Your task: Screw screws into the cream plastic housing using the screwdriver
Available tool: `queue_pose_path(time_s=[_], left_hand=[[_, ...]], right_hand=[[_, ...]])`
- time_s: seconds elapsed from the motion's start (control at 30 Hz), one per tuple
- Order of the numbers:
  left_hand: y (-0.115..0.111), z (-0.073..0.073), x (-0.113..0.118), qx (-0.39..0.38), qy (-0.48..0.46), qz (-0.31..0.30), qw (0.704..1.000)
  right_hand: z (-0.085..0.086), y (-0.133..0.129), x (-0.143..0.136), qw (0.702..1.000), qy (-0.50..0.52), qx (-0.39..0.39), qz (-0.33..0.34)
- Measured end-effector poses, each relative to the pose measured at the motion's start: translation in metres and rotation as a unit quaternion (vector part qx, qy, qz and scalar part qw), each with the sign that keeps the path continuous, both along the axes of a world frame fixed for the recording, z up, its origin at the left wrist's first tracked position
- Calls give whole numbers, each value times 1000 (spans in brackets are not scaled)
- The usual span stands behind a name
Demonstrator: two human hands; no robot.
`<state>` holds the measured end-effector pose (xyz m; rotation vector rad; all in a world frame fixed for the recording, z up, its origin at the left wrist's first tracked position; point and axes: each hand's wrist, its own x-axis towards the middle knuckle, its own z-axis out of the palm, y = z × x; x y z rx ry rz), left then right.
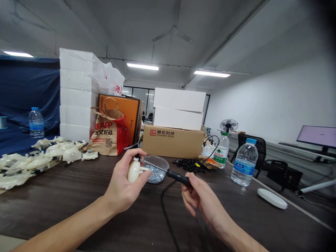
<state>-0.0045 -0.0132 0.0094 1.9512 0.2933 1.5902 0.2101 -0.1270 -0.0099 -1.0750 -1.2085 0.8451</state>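
My left hand (125, 180) is closed around a cream-white moulded plastic part (133, 171) with a rounded body and a short stem. A small black piece shows at the part's top, beside my fingers. My right hand (198, 194) grips the black handle of a soldering iron (179, 177), whose thin metal shaft points left towards the plastic part. I cannot tell whether the tip touches it. Behind the part stands a clear round bowl (163, 163) of small silvery metal pieces. A black cord (165, 210) runs down the table below the handle.
Several more cream plastic parts (72, 154) lie at the left. A paper bag (107, 133), a brown carton (173, 142) and white boxes (76, 94) stand behind. To the right are small black pieces (187, 164), water bottles (244, 164) and a white lid-like object (272, 198).
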Motion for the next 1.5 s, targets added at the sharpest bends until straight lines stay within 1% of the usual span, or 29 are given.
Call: queue_pose_path(time_s=[0.07,0.1,0.13,0.27,0.3,0.33,0.43,0.47,0.5,0.6,0.67,0.8,0.83,0.93,1.1,1.27,1.4,1.5], left_hand=[[0,0,1,1,-1,3,1000],[0,-1,1,5,0,4,1000],[-1,-1,1,12,1,5,1000],[-2,-4,2,46,16,13,999],[-2,-5,2,52,17,16,998],[-2,-5,2,59,15,21,998],[-2,-5,2,80,13,34,996],[-2,-4,2,87,14,37,995],[-2,-4,1,93,16,38,995],[-3,-3,1,107,17,37,993],[-3,-3,1,109,15,36,993],[0,-3,1,112,14,34,993],[0,-3,1,111,16,30,993],[-1,-5,2,94,24,5,995],[-1,-10,4,37,13,-47,998],[2,-11,3,36,13,-49,998],[1,-9,2,49,11,-40,998],[-1,-8,2,64,3,-37,997]], right_hand=[[1,0,0,998,47,3,51],[2,0,0,996,65,5,65],[3,0,1,995,71,6,64],[5,0,5,1000,23,4,-21],[6,0,5,1000,17,2,-26],[7,0,5,1000,20,0,-16],[10,-3,3,998,57,4,37],[12,-4,2,997,62,8,40],[12,-5,2,998,56,12,29],[13,-6,3,999,-5,12,-33],[14,-6,4,999,-22,10,-42],[17,-10,2,998,44,33,21],[18,-10,1,997,55,38,27],[21,-13,2,996,70,55,13],[23,-15,5,994,74,74,5],[24,-15,5,995,52,81,-11],[21,-13,5,996,20,83,-41],[18,-10,5,996,-11,66,-59]])
